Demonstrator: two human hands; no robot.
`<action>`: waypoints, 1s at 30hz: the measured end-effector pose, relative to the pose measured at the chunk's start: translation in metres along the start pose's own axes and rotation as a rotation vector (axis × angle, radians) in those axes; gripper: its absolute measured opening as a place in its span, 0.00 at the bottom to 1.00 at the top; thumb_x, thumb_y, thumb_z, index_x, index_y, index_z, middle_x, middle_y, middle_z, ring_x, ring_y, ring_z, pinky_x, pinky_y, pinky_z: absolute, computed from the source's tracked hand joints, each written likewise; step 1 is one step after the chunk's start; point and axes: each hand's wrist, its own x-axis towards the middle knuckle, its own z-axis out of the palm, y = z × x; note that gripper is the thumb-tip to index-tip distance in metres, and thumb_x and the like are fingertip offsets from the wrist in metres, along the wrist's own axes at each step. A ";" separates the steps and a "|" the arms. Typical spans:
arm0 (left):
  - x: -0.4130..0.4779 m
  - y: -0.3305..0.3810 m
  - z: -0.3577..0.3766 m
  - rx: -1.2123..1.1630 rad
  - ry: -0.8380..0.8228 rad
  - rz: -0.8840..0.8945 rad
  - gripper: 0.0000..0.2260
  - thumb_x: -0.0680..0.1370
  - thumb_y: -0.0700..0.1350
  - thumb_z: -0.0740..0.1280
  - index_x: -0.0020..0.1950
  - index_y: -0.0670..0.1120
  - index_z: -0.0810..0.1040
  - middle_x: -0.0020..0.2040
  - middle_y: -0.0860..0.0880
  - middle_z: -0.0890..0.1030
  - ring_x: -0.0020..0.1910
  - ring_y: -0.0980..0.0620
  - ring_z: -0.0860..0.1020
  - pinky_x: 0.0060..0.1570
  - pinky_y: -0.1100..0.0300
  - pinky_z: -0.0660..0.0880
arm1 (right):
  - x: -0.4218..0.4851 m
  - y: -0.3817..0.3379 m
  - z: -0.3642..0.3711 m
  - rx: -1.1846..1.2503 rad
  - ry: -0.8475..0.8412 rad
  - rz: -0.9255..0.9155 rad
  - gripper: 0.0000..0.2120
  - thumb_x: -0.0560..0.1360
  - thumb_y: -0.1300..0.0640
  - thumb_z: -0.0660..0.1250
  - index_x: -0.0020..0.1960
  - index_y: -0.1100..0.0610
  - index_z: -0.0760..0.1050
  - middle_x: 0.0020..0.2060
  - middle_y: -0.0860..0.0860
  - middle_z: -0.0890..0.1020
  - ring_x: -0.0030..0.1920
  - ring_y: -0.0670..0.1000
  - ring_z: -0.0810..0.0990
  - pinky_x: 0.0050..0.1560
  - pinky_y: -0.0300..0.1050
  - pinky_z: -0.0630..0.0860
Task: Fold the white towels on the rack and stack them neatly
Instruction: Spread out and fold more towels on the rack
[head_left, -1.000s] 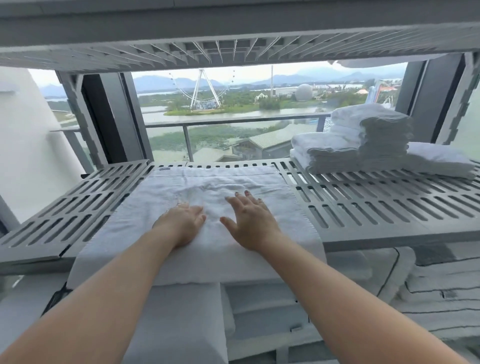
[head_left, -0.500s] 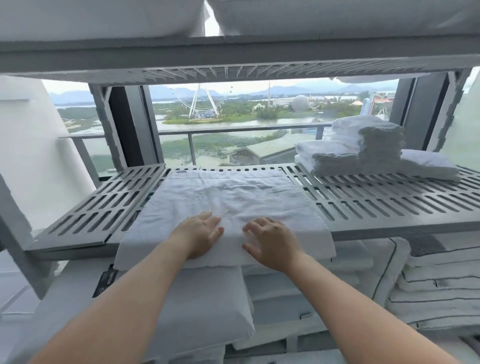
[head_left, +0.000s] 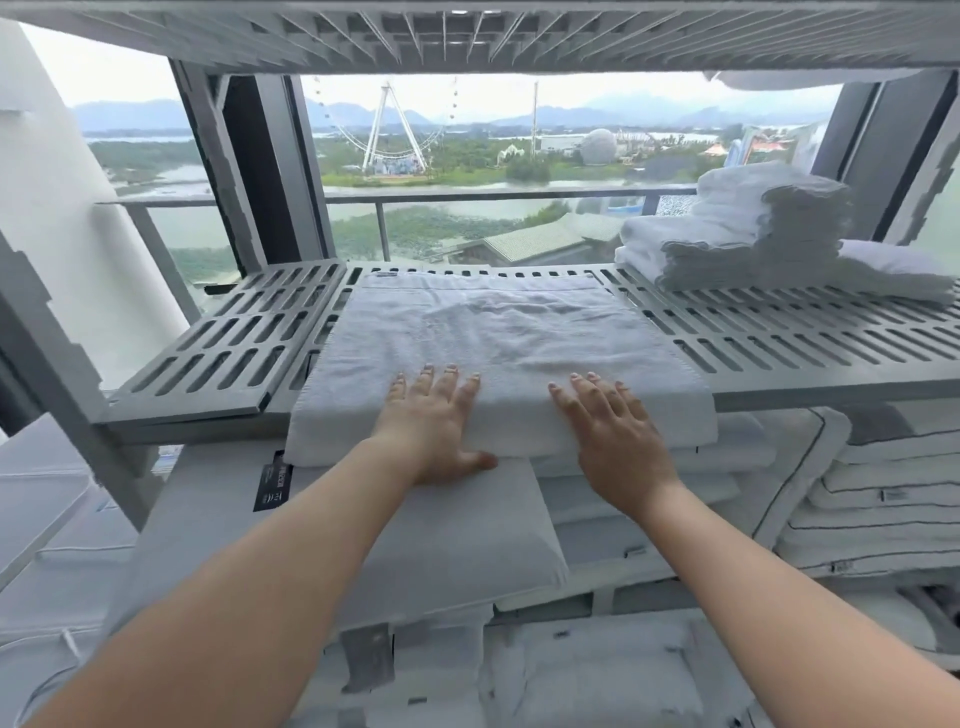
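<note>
Grip status: neither hand grasps anything. Both the left hand (head_left: 434, 421) and the right hand (head_left: 615, 436) lie flat, fingers straight and spread, pressing on the near edge of the white towel (head_left: 498, 332). The left thumb shows just below that edge. Both grips are released.

Structure: a grey slatted rack (head_left: 234, 343). Its middle shelf carries the work, an upper shelf (head_left: 467, 36) runs overhead, and the level below is packed with folded white linen (head_left: 363, 551), some of it dark-striped.

Item under work: the white towel lies spread at the shelf's centre, far hem near the back edge, near edge overhanging the front lip. That near edge looks thick and rounded, so I judge it doubled at least once. The surface is largely smooth, with faint creasing mid-panel.

Finished work: a stack of folded towels (head_left: 748, 228) stands at the rear right of the same shelf, well apart from the spread towel, with narrower pieces on wider ones.

Smallest item: a black tag (head_left: 272, 480) on the linen below, print illegible.

Assessment: partly complete. Several towels are folded and stacked. This one is at the smoothing stage, with further folds and transfer to the stack outstanding. Whether more await cannot be told.
</note>
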 end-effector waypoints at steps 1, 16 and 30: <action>0.001 0.000 0.000 0.000 0.000 0.003 0.51 0.70 0.78 0.58 0.83 0.54 0.41 0.84 0.47 0.45 0.82 0.43 0.44 0.78 0.38 0.44 | -0.002 0.000 0.000 0.006 0.035 0.015 0.34 0.71 0.68 0.61 0.77 0.55 0.64 0.72 0.58 0.70 0.74 0.61 0.66 0.76 0.61 0.59; 0.006 -0.005 -0.015 -0.039 -0.085 0.031 0.52 0.70 0.75 0.63 0.83 0.54 0.43 0.84 0.47 0.47 0.82 0.44 0.46 0.79 0.40 0.44 | 0.017 0.009 -0.041 0.077 0.279 0.252 0.05 0.78 0.59 0.66 0.53 0.57 0.77 0.38 0.51 0.83 0.37 0.58 0.81 0.42 0.51 0.76; -0.013 -0.078 -0.072 -0.315 0.028 -0.040 0.11 0.76 0.52 0.73 0.37 0.53 0.76 0.38 0.56 0.78 0.42 0.51 0.76 0.43 0.56 0.70 | 0.036 0.037 -0.051 0.122 0.333 0.566 0.08 0.81 0.62 0.59 0.57 0.58 0.75 0.45 0.58 0.84 0.47 0.61 0.81 0.49 0.53 0.70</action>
